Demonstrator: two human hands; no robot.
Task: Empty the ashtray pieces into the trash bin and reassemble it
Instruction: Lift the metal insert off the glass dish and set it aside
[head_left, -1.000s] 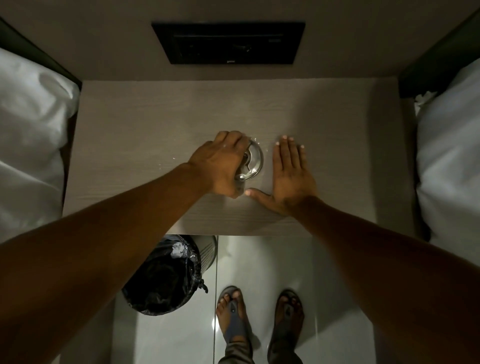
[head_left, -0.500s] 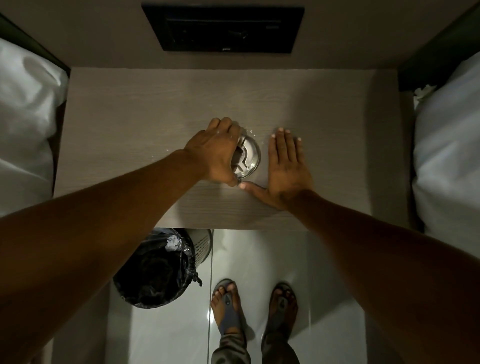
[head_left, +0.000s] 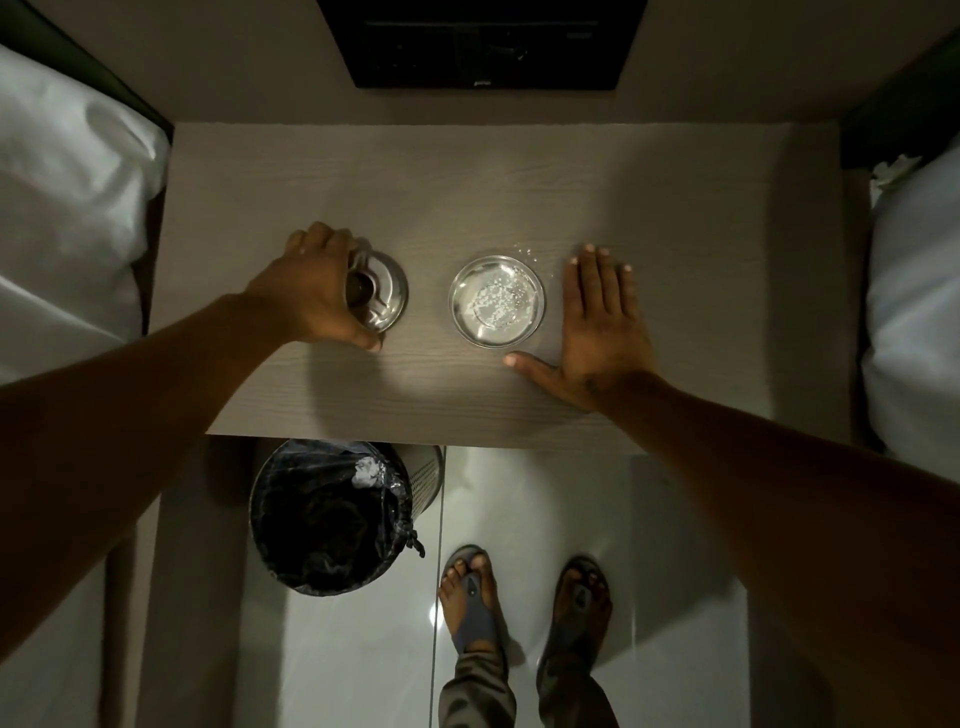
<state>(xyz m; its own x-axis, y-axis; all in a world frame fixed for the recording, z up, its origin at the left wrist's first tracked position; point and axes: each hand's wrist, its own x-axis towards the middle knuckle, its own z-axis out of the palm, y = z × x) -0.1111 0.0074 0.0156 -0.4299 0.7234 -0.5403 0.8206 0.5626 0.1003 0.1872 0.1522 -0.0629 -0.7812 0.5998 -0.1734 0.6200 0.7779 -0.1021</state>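
The steel ashtray is in two pieces on the wooden bedside table. My left hand grips the ashtray lid at the table's left, the lid resting on the surface. The round ashtray bowl sits uncovered in the middle, with white crumbs inside and a few spilled just beyond its far rim. My right hand lies flat and open on the table, right of the bowl, without touching it. The trash bin, lined with a black bag, stands on the floor under the table's front edge, below my left hand.
White bedding lies on the left and on the right of the table. A dark wall panel hangs behind it. My feet in sandals stand on the glossy tiled floor right of the bin.
My left hand has lifted the lid off the bowl and carried it left, setting it on the table. The bowl with its crumbs is now exposed. My right hand stayed flat.
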